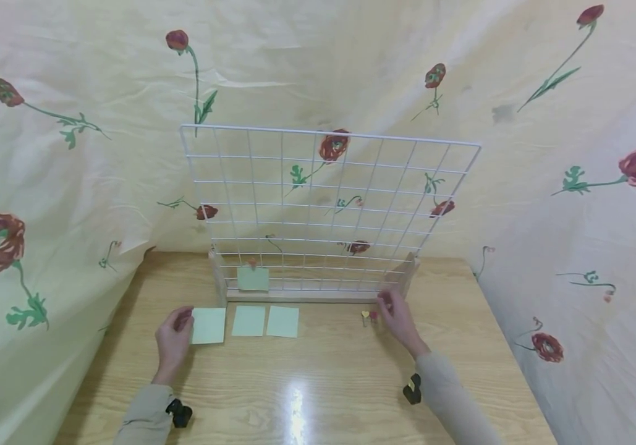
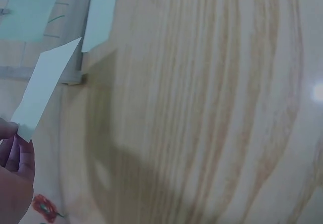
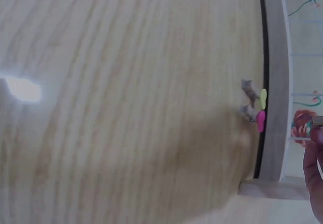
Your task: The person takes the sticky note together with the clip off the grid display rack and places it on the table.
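Observation:
My left hand pinches a pale green paper square by its edge, thumb against fingers; in the left wrist view the paper tilts up off the table. Two more green squares lie on the table, one nearer and one to its right. Another green square hangs low on the white wire grid, a small reddish clip at its top. My right hand, by the grid's right foot, pinches a small wooden clip, mostly cut off by the frame edge.
Two small clips, one with a yellow top and one pink, lie before the grid's wooden base. Flowered cloth hangs behind and beside the wooden table.

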A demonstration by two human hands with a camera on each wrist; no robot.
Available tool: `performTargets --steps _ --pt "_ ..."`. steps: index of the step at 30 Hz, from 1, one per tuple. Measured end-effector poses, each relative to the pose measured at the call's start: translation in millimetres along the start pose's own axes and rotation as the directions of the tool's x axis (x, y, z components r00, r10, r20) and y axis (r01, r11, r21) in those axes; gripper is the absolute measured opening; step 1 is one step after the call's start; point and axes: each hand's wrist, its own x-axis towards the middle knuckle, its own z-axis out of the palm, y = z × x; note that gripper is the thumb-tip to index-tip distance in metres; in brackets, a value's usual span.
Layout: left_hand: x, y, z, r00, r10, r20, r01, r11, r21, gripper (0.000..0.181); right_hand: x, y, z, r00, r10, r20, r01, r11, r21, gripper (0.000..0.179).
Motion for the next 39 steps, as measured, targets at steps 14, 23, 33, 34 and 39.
performTargets --steps 14,23,33,34,39 --pt "-4.1 -22.9 9.4 1.0 0.003 -0.016 -0.003 0.999 0.042 0.021 -15.1 19.8 5.2 0.988 0.151 0.014 -0.15 0.988 -0.043 0.016" --pt "-2.3 -30.6 13.3 0.999 -0.036 -0.003 0.036 0.995 0.097 0.023 -17.3 19.8 8.3 0.965 0.26 0.022 -0.256 0.959 -0.117 0.015" --pt "-3.0 -33.6 9.8 0.998 -0.049 0.039 0.044 0.993 0.113 0.024 -17.8 22.7 14.2 0.948 0.318 0.001 -0.315 0.939 -0.137 0.011" --pt "-3.3 -33.3 8.8 0.998 -0.051 0.047 0.045 0.992 0.115 0.024 -18.1 23.7 15.1 0.949 0.316 -0.002 -0.313 0.939 -0.141 0.011" --pt "-3.2 -34.9 4.8 0.995 -0.069 0.078 0.06 0.992 0.114 0.027 -17.8 26.9 18.0 0.946 0.325 -0.012 -0.323 0.934 -0.151 0.01"
